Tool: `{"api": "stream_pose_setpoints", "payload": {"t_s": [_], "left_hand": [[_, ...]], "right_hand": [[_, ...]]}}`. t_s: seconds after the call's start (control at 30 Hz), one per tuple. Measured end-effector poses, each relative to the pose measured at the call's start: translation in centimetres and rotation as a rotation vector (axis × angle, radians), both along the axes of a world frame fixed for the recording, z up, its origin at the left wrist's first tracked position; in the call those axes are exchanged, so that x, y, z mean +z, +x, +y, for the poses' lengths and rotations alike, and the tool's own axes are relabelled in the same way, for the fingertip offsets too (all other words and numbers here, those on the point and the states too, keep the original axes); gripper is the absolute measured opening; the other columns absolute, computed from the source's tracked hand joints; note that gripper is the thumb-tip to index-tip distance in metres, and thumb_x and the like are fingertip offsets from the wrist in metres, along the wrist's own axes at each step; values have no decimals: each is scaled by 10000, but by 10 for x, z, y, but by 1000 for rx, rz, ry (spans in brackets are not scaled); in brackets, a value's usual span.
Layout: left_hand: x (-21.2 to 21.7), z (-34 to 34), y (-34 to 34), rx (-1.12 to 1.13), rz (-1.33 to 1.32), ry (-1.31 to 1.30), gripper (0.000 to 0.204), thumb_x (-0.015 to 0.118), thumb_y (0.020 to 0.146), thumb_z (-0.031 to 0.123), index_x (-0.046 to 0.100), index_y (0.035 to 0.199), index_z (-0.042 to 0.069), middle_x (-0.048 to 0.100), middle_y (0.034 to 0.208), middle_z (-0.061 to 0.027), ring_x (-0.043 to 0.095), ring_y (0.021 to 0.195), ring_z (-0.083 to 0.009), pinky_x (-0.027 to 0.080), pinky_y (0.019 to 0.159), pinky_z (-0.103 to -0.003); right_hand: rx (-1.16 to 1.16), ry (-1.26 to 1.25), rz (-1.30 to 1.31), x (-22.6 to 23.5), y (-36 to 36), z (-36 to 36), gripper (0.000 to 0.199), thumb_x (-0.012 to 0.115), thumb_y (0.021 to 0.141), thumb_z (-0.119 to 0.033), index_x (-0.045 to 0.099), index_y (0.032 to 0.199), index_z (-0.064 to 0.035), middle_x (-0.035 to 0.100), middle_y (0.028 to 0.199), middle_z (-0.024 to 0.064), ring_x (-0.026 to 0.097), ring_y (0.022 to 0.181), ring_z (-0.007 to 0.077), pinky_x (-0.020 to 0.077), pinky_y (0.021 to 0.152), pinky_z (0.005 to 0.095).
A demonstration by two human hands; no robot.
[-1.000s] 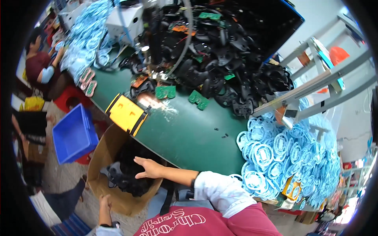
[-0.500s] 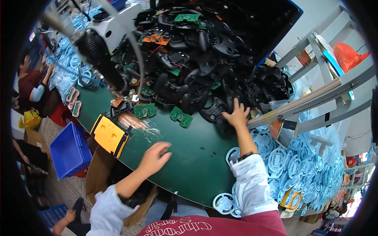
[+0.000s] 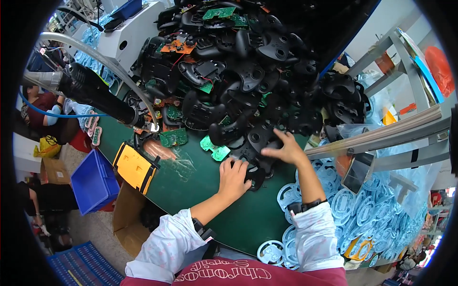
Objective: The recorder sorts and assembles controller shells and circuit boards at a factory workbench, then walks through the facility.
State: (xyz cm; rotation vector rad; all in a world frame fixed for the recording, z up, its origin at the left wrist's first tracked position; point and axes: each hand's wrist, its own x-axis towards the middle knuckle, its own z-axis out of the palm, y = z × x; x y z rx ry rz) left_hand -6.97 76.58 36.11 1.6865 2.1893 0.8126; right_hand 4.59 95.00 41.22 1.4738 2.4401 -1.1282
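My left hand is at the near edge of a heap of black game controllers, its fingers bent and touching a black controller shell. Thumb and fingers are apart, with no firm grip to be seen. My right hand reaches over the same edge of the heap. Its thumb and forefinger are spread above a black controller front shell with round holes; the other fingertips are partly hidden. A green circuit board lies just beyond my left hand.
A black power screwdriver hangs at the left. Below it are another green board and a yellow-and-black case. Light-blue plastic parts are piled at the right beneath a grey rack. A blue bin stands left of the green table.
My left hand has moved right and away from me to the controllers. Black shells by my right hand have come nearer and leftward. The view has also shifted.
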Motion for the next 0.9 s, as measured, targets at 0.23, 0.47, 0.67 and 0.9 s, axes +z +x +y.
{"api": "stream_pose_setpoints", "payload": {"t_s": [0.23,0.47,0.67,0.9], "left_hand": [[1,1,-35,-103,-613,34,384,732,606,224,576,911,51,551,949,-77,384,1058,-286,353,893,-365],[10,10,-42,219,-1853,123,223,578,818,148,559,1003,25,581,901,-5,533,838,-87,427,730,-229],[18,27,-34,280,-1927,-21,517,623,779,356,408,1190,127,480,1146,-43,476,1020,-155,394,835,-417],[21,36,-39,329,-1726,-221,882,661,678,533,236,1317,97,320,1327,-132,307,1225,-286,230,974,-515]], "right_hand": [[-300,-380,580,-18,23,-8,428,682,742,-172,530,1128,-64,552,873,32,523,730,94,429,632,209],[-321,469,170,-32,-6,15,511,610,780,-395,515,1111,-18,571,996,132,571,822,209,448,721,321],[-348,67,636,-33,-47,55,527,656,757,-268,461,1189,-37,585,970,164,581,839,207,446,728,279],[-560,545,595,-11,19,14,295,522,853,-228,561,938,52,590,809,143,545,730,170,436,640,294]]}}
